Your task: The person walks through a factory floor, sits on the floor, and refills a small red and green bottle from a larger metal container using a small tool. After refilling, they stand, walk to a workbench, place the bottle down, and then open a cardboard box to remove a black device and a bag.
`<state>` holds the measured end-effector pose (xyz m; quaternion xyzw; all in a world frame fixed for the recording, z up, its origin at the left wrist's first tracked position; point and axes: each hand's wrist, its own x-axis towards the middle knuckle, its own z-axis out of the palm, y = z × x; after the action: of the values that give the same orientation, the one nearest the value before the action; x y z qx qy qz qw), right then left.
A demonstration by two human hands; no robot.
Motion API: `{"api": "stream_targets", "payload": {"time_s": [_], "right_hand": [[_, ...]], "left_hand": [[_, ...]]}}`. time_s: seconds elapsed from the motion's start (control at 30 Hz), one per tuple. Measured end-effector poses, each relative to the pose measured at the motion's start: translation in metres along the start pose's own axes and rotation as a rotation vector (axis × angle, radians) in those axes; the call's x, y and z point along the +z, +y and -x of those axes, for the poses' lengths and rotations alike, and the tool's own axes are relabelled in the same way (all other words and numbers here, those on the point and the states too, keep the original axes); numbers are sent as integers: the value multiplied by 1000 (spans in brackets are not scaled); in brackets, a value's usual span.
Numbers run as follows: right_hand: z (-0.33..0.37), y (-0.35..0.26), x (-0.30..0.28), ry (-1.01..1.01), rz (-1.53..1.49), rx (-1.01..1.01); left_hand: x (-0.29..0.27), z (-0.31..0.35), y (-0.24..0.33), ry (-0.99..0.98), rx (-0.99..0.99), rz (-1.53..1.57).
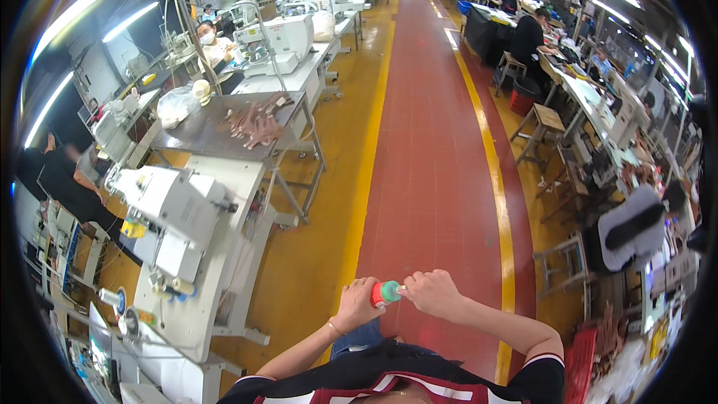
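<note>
My left hand (356,304) is wrapped round a small red bottle with a green top (386,293), held tilted in front of my body. Close by on the right, the fingers of my right hand (431,293) are pinched together at the bottle's green end. A small pale piece shows between those fingertips and the green top; its kind is too small to tell. Both forearms reach in from the lower edge, above the walkway.
A red walkway (437,179) with yellow borders runs straight ahead. On the left are a sewing machine (176,202) on a white table and a metal table (217,123) with brown pieces. Wooden stools (540,121) and long worktables with seated people line the right.
</note>
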<state>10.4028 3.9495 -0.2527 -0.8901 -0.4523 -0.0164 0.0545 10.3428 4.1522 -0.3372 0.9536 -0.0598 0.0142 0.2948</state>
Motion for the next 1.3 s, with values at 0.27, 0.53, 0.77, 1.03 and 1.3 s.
{"api": "stream_targets", "payload": {"time_s": [0.27,0.53,0.77,1.03,1.3], "right_hand": [[-237,236,30,-23,72,67],[-391,502,15,-333,-176,472],[-536,754,54,-187,-359,282],[-756,967,19,-177,-977,96],[-997,1206,22,-164,-1491,479]], "left_hand": [[2,-321,-89,-71,-69,-91],[-19,-663,-123,-135,292,-104],[19,-959,-172,-282,215,-34],[-30,-1258,-233,-372,416,222],[-45,-1564,-300,-479,251,806]]}}
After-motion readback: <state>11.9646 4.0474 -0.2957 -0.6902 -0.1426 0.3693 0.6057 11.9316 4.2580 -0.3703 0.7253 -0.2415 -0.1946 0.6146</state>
